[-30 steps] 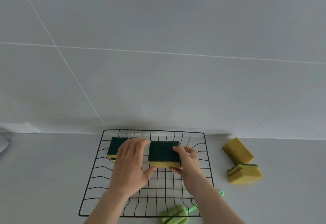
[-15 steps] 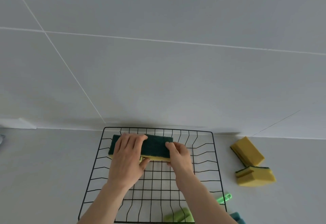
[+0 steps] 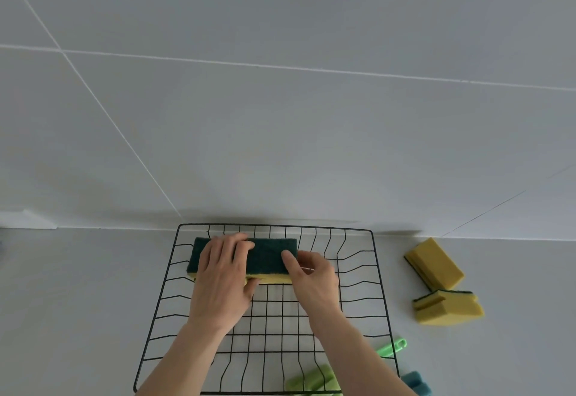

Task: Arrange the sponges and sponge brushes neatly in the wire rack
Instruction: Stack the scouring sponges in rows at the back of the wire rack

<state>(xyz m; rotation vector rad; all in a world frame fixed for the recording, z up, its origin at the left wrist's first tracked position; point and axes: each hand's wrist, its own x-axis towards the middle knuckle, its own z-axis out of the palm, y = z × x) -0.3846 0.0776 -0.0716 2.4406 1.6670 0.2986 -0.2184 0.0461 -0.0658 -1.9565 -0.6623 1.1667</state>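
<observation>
While the tiled wall and pale counter are filling most of the view, the black wire rack is sitting against the wall's foot with most of its grid bare. Along its far-left part two green-topped sponges are lying end to end in one row, yellow undersides down, apparently touching, though the join is hidden.

Both hands are working that row. The left hand is lying flat over the nearer sponge, fingers spread on top and thumb tucked at its front edge; the right hand is pinching the right end of the row, thumb on the green top. Neither is lifting anything, as far as I can tell.

Judging by this, the job is barely under way. Two yellow sponges are waiting on the counter well right of the rack, and a green sponge brush and a blue one are lying by its near-right corner, partly cut off.
</observation>
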